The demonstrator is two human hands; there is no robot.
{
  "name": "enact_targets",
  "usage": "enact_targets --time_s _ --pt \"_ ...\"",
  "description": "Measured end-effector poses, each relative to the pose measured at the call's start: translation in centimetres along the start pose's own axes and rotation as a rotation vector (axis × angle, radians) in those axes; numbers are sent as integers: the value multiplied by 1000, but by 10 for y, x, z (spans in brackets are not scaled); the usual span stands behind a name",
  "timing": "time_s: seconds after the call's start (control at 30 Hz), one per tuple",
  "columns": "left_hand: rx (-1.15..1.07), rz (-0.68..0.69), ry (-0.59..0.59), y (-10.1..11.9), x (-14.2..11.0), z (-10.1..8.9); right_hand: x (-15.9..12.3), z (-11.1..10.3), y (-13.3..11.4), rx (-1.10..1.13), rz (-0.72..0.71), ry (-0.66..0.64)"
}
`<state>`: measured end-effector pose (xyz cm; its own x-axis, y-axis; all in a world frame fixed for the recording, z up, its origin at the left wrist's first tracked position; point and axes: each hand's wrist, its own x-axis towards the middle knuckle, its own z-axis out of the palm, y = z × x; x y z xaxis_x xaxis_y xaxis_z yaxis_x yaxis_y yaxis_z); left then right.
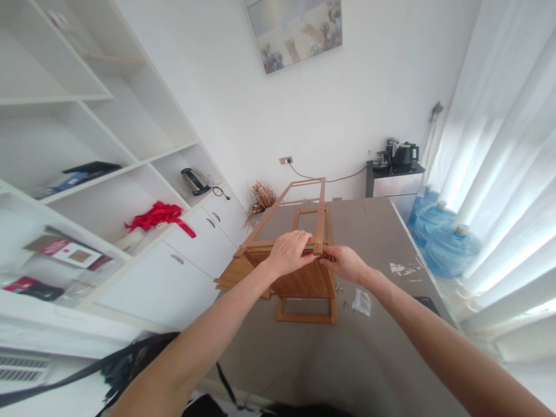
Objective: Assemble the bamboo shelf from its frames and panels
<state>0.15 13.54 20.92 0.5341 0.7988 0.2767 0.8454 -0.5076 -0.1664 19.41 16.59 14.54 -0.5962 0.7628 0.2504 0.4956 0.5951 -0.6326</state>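
Observation:
A partly assembled wooden rack (322, 223) with slatted panels (299, 278) stands on the grey table. My left hand (289, 253) is closed over its near top edge, with the thumb under the bar. Right beside it, my right hand (345, 263) pinches at the rack's right corner, just below the end of the upright bar. Whatever sits between those fingertips is too small to name. Several small metal screws (339, 288) and a small clear plastic bag (361, 302) lie on the table below my right hand. More wooden slats (234, 275) rest at the rack's left side.
The grey table (360, 365) extends around the rack, with a dark phone-like object (428, 306) near its right edge. White shelves (143, 159) with cabinets line the left. Blue water bottles (452, 249) stand at the right by the curtain. Dried stalks (263, 197) are behind the rack.

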Motion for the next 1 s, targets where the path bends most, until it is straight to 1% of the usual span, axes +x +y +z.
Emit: enact_targets --time_s 0.1,0.2,0.37,0.47,0.53,0.6,0.73,0.9,1.0 --pt "4 6 -7 2 -2 -1 -3 -2 -3 15 23 -13" --pt "17 1 -2 2 -4 -1 -4 -12 -4 103 63 -64" --pt "25 6 8 1 -6 -1 5 -50 -9 332 271 -48" --pt "23 0 6 0 -6 -1 15 -72 -21 327 351 -133" --pt "22 -6 4 -1 -6 -2 20 -82 -32 262 348 -165" --pt "18 -9 4 -1 -7 -2 24 -87 -44 204 308 -167" --pt "18 -8 4 -3 -8 -3 26 -88 -62 115 234 -133" --pt "17 -10 7 -4 -8 -4 28 -86 -70 78 160 -201" --pt "21 -10 3 -5 -11 -5 34 -86 -72 63 170 -167"
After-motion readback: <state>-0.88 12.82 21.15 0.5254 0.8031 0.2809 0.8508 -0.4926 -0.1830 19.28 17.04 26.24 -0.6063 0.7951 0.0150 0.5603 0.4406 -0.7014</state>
